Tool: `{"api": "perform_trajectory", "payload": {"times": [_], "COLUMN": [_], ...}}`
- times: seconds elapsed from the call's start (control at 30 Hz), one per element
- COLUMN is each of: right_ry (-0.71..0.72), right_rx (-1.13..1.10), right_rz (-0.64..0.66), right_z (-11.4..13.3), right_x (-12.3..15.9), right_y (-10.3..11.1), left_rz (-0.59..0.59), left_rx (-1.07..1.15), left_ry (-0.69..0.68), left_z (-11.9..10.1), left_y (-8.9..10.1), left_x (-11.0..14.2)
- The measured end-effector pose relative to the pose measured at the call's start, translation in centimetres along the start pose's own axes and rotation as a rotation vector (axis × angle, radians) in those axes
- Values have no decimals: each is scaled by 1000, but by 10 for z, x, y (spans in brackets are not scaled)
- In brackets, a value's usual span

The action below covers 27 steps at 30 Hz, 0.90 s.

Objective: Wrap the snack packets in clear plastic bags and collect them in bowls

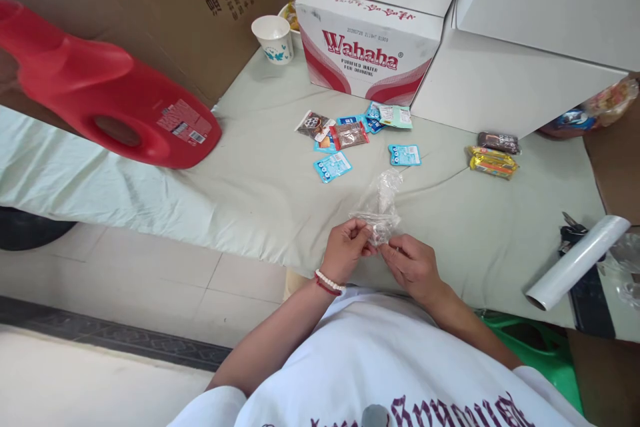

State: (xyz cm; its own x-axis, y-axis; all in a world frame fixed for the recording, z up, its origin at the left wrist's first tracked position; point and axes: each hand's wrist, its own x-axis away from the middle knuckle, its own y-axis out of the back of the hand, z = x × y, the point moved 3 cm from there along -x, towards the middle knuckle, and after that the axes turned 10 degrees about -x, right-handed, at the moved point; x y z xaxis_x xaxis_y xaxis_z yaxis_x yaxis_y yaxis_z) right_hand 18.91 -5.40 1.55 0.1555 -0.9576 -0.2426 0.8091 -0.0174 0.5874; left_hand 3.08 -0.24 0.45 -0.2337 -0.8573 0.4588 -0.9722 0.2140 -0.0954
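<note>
A crumpled clear plastic bag (385, 197) lies on the cloth-covered table close to my body, its near end lifted between my hands. My left hand (347, 248), with a beaded bracelet on the wrist, pinches the bag's left side. On the other side, the fingers of my right hand (411, 263) are closed on its lower right edge. Beyond the bag lie small snack packets: a light blue packet (333, 167), another blue packet (405, 155), a red-edged packet (351, 136) and a dark brown packet (314, 125). A pale green packet (395, 116) rests by the carton.
A red detergent jug (165, 113) stands at left, near a paper cup (273, 40). The Wahaha carton (367, 47) and white boxes line the back. Yellow-wrapped snacks (493, 163) sit to the right. A roll of plastic film (577, 263) lies at the table's right end.
</note>
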Motion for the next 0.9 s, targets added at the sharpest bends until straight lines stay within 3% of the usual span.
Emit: {"api": "perform_trajectory", "payload": {"times": [0.1, 0.23, 0.53, 0.77, 0.9], "right_ry": [-7, -133, -418, -565, -609], "right_rx": [-51, -234, -589, -800, -804], "right_rz": [-44, -80, -86, -354, -571], "right_z": [1, 3, 3, -14, -30], "right_x": [1, -1, -24, -30, -9], "right_y": [4, 11, 5, 22, 46], "left_rz": [-9, 22, 45, -48, -226], "left_rx": [75, 117, -57, 68, 127], "left_ry": [-25, -43, -194, -145, -189], "left_z": [3, 6, -2, 5, 10], "left_y": [2, 3, 2, 16, 35], "left_x": [3, 7, 16, 10, 4]}}
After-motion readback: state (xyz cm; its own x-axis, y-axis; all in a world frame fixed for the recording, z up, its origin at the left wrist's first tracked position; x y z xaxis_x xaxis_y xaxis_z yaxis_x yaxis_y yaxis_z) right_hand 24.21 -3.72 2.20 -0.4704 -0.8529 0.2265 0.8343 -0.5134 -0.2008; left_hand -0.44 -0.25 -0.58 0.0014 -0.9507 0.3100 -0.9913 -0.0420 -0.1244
